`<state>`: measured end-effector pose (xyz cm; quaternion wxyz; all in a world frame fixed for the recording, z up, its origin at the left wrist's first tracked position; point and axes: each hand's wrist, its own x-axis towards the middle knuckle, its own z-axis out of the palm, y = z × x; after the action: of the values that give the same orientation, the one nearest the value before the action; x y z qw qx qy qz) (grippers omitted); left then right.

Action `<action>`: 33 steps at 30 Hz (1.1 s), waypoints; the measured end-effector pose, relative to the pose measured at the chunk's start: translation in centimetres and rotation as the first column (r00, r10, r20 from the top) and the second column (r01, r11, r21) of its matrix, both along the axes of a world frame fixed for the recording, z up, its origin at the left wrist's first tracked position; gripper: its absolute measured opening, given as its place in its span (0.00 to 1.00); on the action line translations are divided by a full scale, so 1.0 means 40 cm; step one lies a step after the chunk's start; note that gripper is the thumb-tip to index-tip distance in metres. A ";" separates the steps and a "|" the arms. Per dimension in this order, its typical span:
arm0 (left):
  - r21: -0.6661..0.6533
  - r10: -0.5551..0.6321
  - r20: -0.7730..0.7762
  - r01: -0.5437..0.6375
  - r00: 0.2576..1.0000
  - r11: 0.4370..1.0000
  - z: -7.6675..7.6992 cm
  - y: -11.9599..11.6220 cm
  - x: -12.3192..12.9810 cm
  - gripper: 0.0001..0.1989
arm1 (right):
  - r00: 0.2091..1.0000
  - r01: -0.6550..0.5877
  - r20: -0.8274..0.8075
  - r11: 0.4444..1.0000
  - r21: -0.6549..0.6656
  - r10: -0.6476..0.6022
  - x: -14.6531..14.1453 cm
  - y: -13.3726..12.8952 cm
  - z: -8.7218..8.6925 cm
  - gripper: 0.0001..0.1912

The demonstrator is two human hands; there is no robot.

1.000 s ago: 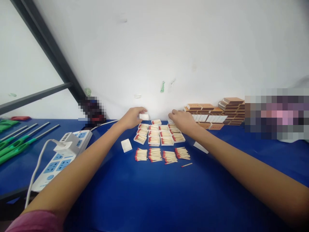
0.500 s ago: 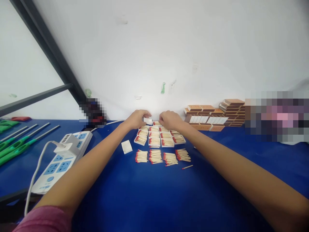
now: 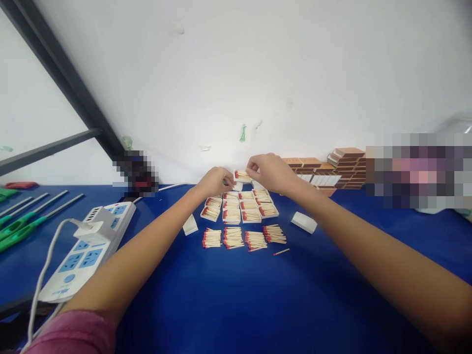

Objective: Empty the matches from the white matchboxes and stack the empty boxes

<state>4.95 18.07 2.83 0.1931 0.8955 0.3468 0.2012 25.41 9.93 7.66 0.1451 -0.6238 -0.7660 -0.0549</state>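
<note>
My right hand (image 3: 271, 172) pinches the end of a white matchbox tray (image 3: 242, 181) filled with red-tipped matches, raised above the back of the group. Just below it, a plain white matchbox tray (image 3: 238, 187) is between the fingertips of my left hand (image 3: 217, 181); part of it is hidden. In front of both hands, several match-filled trays (image 3: 251, 216) stand in close rows. Nearer to me lie separate piles of loose matches (image 3: 233, 238) and a single match (image 3: 281, 252).
White matchbox trays lie at the left (image 3: 191, 224) and right (image 3: 304, 222) of the rows. Stacked brown matchboxes (image 3: 348, 169) stand by the wall. A power strip (image 3: 88, 255) with a white cable and green-handled tools (image 3: 25, 226) are at the left.
My right hand has lifted the match-filled tray off the back row. My left hand has shifted the plain white tray to the right, beneath it. The view has turned slightly.
</note>
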 end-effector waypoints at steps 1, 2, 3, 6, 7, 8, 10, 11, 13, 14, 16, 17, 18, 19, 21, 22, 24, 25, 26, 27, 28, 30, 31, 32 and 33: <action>0.002 0.009 -0.001 -0.009 1.000 1.000 -0.001 -0.001 0.011 0.08 | 0.999 -0.013 -0.048 1.000 0.025 0.014 0.015 -0.015 0.010 0.13; 0.005 0.018 -0.001 -0.018 1.000 1.000 -0.002 -0.002 0.023 0.08 | 0.993 -0.020 -0.111 0.998 0.055 0.026 0.031 -0.031 0.017 0.12; 0.010 0.026 -0.002 -0.026 1.000 1.000 -0.004 -0.003 0.035 0.08 | 0.984 -0.015 -0.175 0.997 0.082 0.029 0.049 -0.048 0.022 0.11; 0.028 0.032 -0.007 -0.032 0.999 0.999 -0.009 -0.003 0.070 0.08 | 0.953 0.038 -0.303 0.994 0.105 -0.004 0.102 -0.096 0.024 0.10; 0.033 0.025 -0.011 -0.024 1.000 0.999 -0.010 -0.003 0.082 0.08 | 0.947 0.050 -0.322 0.994 0.100 -0.016 0.117 -0.111 0.021 0.10; 0.038 0.015 -0.015 -0.014 1.000 0.999 -0.011 -0.003 0.093 0.08 | 0.942 0.058 -0.335 0.994 0.096 -0.023 0.131 -0.125 0.018 0.10; 0.054 -0.003 -0.023 0.004 1.000 0.999 -0.012 -0.004 0.115 0.08 | 0.935 0.065 -0.352 0.994 0.089 -0.030 0.154 -0.153 0.008 0.11; 0.066 -0.007 -0.025 0.008 1.000 0.998 -0.012 -0.004 0.126 0.07 | 0.933 0.068 -0.358 0.994 0.082 -0.034 0.163 -0.167 0.002 0.11; 0.088 -0.008 -0.029 0.011 1.000 0.996 -0.014 -0.005 0.147 0.06 | 0.928 0.070 -0.370 0.996 0.056 -0.044 0.176 -0.194 -0.014 0.11; 0.096 -0.010 -0.032 0.013 0.999 0.995 -0.015 -0.005 0.158 0.05 | 0.924 0.067 -0.379 0.997 0.039 -0.047 0.182 -0.207 -0.023 0.11; 0.106 -0.013 -0.041 0.018 0.999 0.994 -0.019 -0.004 0.177 0.05 | 0.917 0.059 -0.396 0.998 0.009 -0.050 0.189 -0.230 -0.044 0.11; 0.111 -0.015 -0.045 0.020 0.999 0.994 -0.021 -0.003 0.185 0.06 | 0.916 0.057 -0.398 0.998 0.000 -0.052 0.191 -0.239 -0.055 0.11; 0.117 -0.015 -0.049 0.020 0.999 0.993 -0.022 -0.003 0.192 0.06 | 0.916 0.054 -0.397 0.999 -0.005 -0.052 0.192 -0.246 -0.064 0.12; 0.125 -0.012 -0.051 0.018 0.999 0.992 -0.022 -0.004 0.197 0.06 | 0.918 0.049 -0.393 0.999 -0.007 -0.048 0.193 -0.250 -0.072 0.13; 0.147 0.009 -0.049 -0.002 0.999 0.989 -0.015 -0.013 0.201 0.05 | 0.925 0.028 -0.380 1.000 -0.012 -0.030 0.192 -0.253 -0.083 0.14; 0.161 0.028 -0.042 -0.021 0.999 0.987 -0.007 -0.023 0.200 0.04 | 0.925 0.015 -0.380 1.000 -0.015 -0.019 0.191 -0.252 -0.086 0.14; 0.192 0.071 -0.016 -0.066 0.997 0.979 0.014 -0.055 0.191 0.05 | 0.922 -0.005 -0.386 1.000 -0.021 -0.004 0.186 -0.247 -0.086 0.13; 0.203 0.086 0.002 -0.085 0.996 0.976 0.026 -0.077 0.183 0.06 | 0.922 -0.010 -0.388 1.000 -0.024 0.000 0.182 -0.245 -0.084 0.13; 0.205 0.086 0.020 -0.088 0.996 0.975 0.038 -0.102 0.173 0.07 | 0.921 -0.018 -0.390 0.999 -0.027 0.006 0.177 -0.243 -0.081 0.12; 0.198 0.075 0.035 -0.081 0.997 0.977 0.049 -0.130 0.160 0.10 | 0.920 -0.027 -0.391 0.999 -0.032 0.013 0.170 -0.243 -0.079 0.11; 0.180 0.052 0.045 -0.059 0.998 0.982 0.058 -0.159 0.145 0.12 | 0.920 -0.037 -0.390 0.999 -0.037 0.020 0.161 -0.244 -0.077 0.11; 0.034 -0.056 0.108 0.053 0.993 0.998 0.068 -0.213 0.111 0.15 | 0.924 -0.055 -0.381 0.997 -0.046 0.034 0.137 -0.250 -0.078 0.10; -0.062 -0.079 0.140 0.088 0.987 0.994 0.068 -0.237 0.091 0.15 | 0.927 -0.067 -0.374 0.997 -0.049 0.044 0.123 -0.254 -0.081 0.10; -0.133 -0.080 0.161 0.102 0.984 0.986 0.064 -0.258 0.071 0.15 | 0.929 -0.080 -0.367 0.995 -0.052 0.056 0.108 -0.259 -0.086 0.10; -0.192 -0.073 0.173 0.107 0.982 0.976 0.058 -0.276 0.051 0.15 | 0.930 -0.095 -0.361 0.994 -0.050 0.071 0.092 -0.264 -0.092 0.10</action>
<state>7.00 7.05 5.15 0.3192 0.8667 0.3071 0.2295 29.09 -0.63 4.00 0.2635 -0.5949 -0.7539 0.0917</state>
